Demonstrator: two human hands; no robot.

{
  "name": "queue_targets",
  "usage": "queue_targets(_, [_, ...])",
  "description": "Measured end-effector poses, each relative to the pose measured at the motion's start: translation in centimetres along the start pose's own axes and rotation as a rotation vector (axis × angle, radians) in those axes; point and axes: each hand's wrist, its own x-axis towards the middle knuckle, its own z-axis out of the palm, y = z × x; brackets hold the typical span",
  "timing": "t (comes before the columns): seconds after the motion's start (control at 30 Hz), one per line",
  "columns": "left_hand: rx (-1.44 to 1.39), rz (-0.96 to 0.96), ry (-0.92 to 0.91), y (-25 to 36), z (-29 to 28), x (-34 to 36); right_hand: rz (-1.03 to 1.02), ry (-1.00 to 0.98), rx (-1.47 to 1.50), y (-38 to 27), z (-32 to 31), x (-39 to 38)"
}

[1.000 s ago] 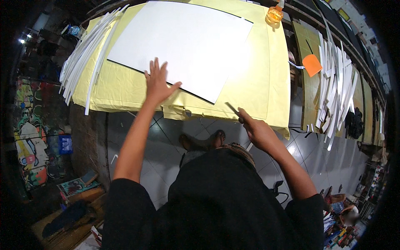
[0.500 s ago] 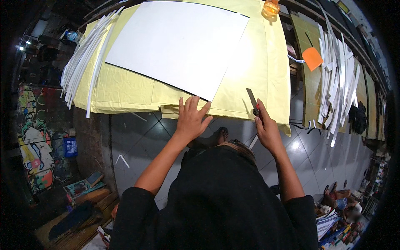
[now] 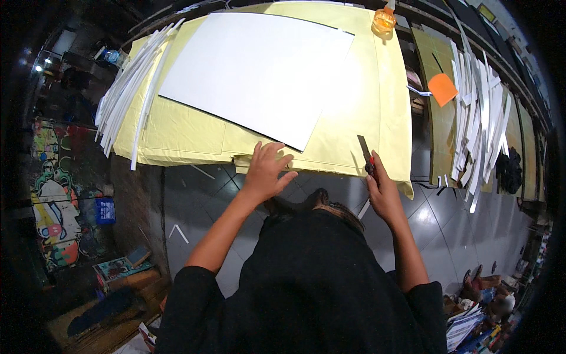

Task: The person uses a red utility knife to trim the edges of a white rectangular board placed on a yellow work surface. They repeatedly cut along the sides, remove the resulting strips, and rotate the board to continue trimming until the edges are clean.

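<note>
A large white sheet [image 3: 253, 71] with a dark edge lies at a slant on the yellow-covered table [image 3: 194, 127]. My left hand [image 3: 266, 172] hovers at the table's front edge, just by the sheet's near corner. Its fingers are bent a little and apart, with nothing in them; whether the fingertips touch the sheet I cannot tell. To the right, my right hand [image 3: 384, 192] grips a utility knife [image 3: 367, 156]. The knife's dark blade points up and away over the table's front right part, and a bit of red shows on its handle.
White strips [image 3: 127, 88] lie along the table's left end. A bottle of orange liquid [image 3: 384, 22] stands at the far right corner. On a side bench sit more white strips [image 3: 477, 112] and an orange scraper-like piece [image 3: 443, 89]. Someone's legs [image 3: 480, 283] show at lower right.
The view has shifted slightly. My left hand has drawn a little left of the sheet's near corner. My right hand still holds the knife, a little lower and farther right in the picture.
</note>
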Motion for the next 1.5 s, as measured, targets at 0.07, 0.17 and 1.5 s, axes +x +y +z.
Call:
queue_targets(0.07, [-0.035,0.0,0.087,-2.7,-1.5,0.7,0.016,0.051,0.117,0.2,0.1,-0.7])
queue_targets(0.17, [0.009,-0.201,0.225,-8.7,-5.1,2.3,0.235,0.041,0.174,-2.4,-0.5,-1.9])
queue_targets(1.5, [-0.175,-0.755,-0.17,-48.2,-14.1,8.6,0.405,0.885,0.916,-11.6,21.3,-4.2])
